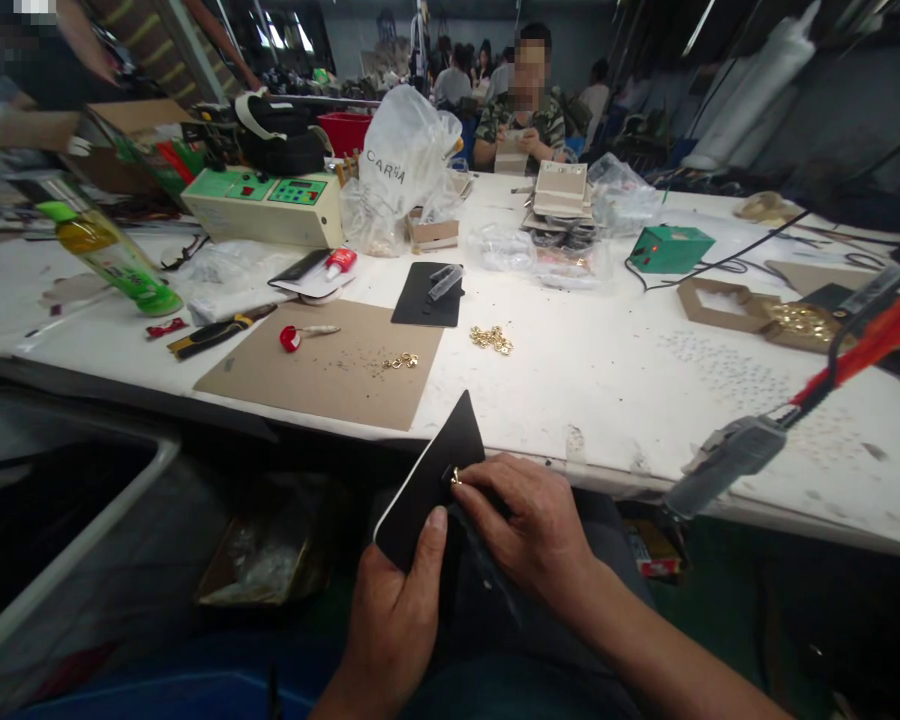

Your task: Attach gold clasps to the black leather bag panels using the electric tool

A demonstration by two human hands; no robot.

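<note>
My left hand (397, 610) grips the lower end of a flat black panel (427, 490) with a pale edge, thumb on its face. The panel is tilted, just off the table's front edge. On its right side, my right hand (525, 520) pinches a small gold metal fitting (456, 477) against a dark tab on the panel. How the fitting is attached I cannot make out. Beyond my hands lies a pile of gold fittings (491, 340). A few more gold fittings (401, 361) rest on a brown board (307, 370), beside tiny scattered bits. Another black panel (420, 295) lies behind, a clear strip on it.
Pliers (217, 332), a red cap (290, 339) and a green-capped bottle (112, 255) are at left. A control box (266, 205) stands behind. At right are a green box (671, 248), a tray of gold parts (802, 322) and a hanging cabled tool (727, 465). A person sits opposite.
</note>
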